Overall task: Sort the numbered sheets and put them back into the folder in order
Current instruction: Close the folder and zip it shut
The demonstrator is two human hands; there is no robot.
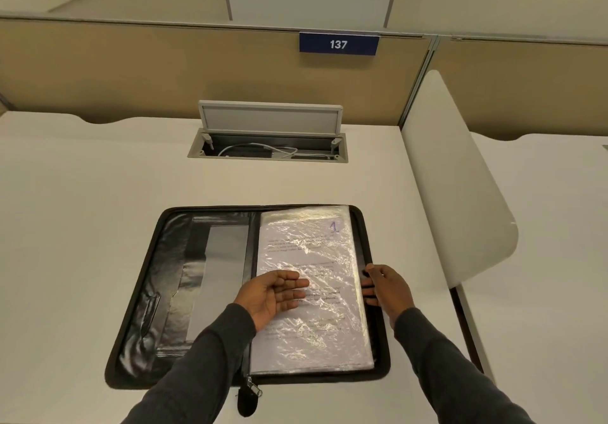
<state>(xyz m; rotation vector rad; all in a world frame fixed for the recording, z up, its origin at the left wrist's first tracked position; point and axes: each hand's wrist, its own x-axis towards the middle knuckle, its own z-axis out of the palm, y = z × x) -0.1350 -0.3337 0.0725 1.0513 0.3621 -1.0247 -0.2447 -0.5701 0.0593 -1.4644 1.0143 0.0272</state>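
A black zip folder (171,292) lies open flat on the white desk. Its right half holds a stack of clear plastic sleeves (316,325); the top sleeve shows a printed sheet marked with a purple 1 (333,227) in its upper right corner. My left hand (273,295) hovers palm-up over the lower left part of that sheet, fingers straight and holding nothing. My right hand (386,287) rests at the right edge of the sleeve stack, fingertips touching the edge, fingers relaxed. The left half of the folder shows empty black pockets.
The white desk (82,226) has an open cable hatch (267,142) with a raised lid behind the folder. A white curved divider (457,200) stands to the right. A tan partition with a blue "137" sign (339,44) closes the back.
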